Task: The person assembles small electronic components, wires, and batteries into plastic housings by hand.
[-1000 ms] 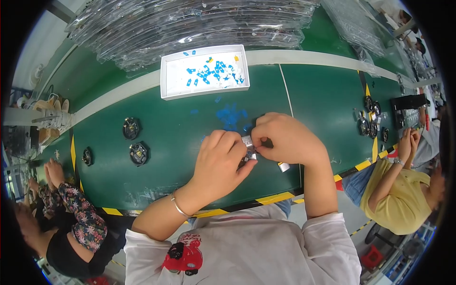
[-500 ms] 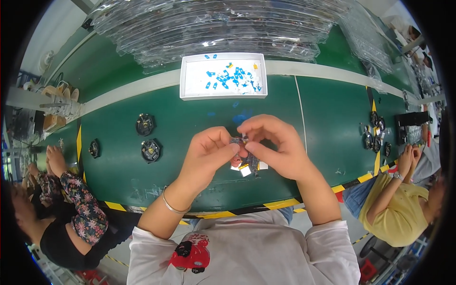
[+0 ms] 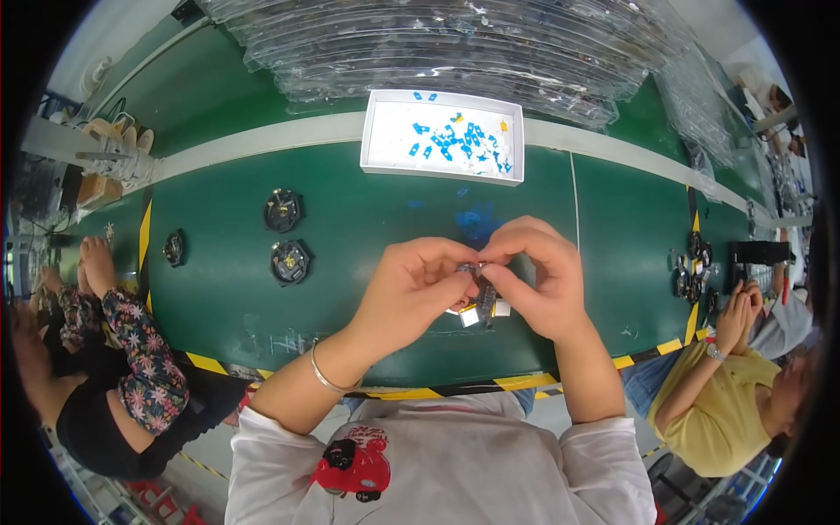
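Note:
My left hand (image 3: 416, 284) and my right hand (image 3: 544, 276) meet over the near middle of the bench. Fingertips of both pinch a small dark grey part (image 3: 470, 270), mostly hidden by my fingers. My right thumb and index finger are closed at its upper end, and my left thumb and index finger grip its left side. Just beneath my hands lie several small white rectangular pieces (image 3: 471, 317) with yellow edges, beside a dark strip-like piece (image 3: 487, 308). Whether these touch the held part, I cannot tell.
Beyond my hands stands a white box (image 3: 444, 166) with small blue pieces. Two round black assemblies (image 3: 290, 262) lie to the left, another (image 3: 174, 248) farther left, several more (image 3: 697, 271) far right. Clear plastic trays (image 3: 455, 48) are stacked behind. People sit at both sides.
My view has shifted, so the box and bench items sit differently in the picture. My fingertips have drawn closer together on the dark part, the right index finger lowering onto it.

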### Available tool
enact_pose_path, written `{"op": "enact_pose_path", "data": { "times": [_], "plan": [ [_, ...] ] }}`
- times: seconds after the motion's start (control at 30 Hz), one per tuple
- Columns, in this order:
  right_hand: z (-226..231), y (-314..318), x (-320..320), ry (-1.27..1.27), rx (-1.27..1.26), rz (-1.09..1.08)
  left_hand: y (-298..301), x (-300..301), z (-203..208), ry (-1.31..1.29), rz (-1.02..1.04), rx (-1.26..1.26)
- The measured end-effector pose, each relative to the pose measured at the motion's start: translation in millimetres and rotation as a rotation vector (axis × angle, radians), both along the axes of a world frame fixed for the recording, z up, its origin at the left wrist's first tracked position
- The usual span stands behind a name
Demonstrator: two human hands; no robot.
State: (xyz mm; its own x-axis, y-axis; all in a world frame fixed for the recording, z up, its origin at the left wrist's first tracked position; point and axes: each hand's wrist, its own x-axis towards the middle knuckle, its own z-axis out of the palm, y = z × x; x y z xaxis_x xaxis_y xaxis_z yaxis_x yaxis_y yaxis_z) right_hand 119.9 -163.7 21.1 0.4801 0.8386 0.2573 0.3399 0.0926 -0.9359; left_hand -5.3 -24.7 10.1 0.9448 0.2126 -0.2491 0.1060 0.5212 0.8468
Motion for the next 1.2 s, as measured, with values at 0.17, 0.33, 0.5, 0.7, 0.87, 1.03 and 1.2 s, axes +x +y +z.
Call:
{"op": "enact_pose_path", "data": {
  "times": [0.17, 0.33, 0.5, 0.7, 0.87, 1.03, 1.2],
  "plan": [
    [-4, 0, -3, 0.05, -0.05, -0.041, -1, -2, -3, -0.001, -0.05, 0.091],
    [-9, 5, -5, 0.284, -0.033, -0.093, -8, -2, 2, -0.058, 0.043, 0.219],
    [-9, -1, -4, 0.351, 0.005, -0.095, -8, 1, 12, -0.008, 0.015, 0.152],
    [-15, 10, -11, -0.106, 0.072, -0.189, -11, -1, 7, -0.02, 0.128, 0.326],
    [-11, 4, -15, 0.057, 0.057, -0.122, -13, -1, 1, -0.079, 0.137, 0.43],
    [-15, -3, -10, 0.161, 0.071, -0.107, -19, 3, 0, -0.066, 0.137, 0.434],
    [-23, -2, -3, -0.194, 0.111, -0.135, -18, 1, 0, -0.063, 0.149, 0.382]
  ]
}}
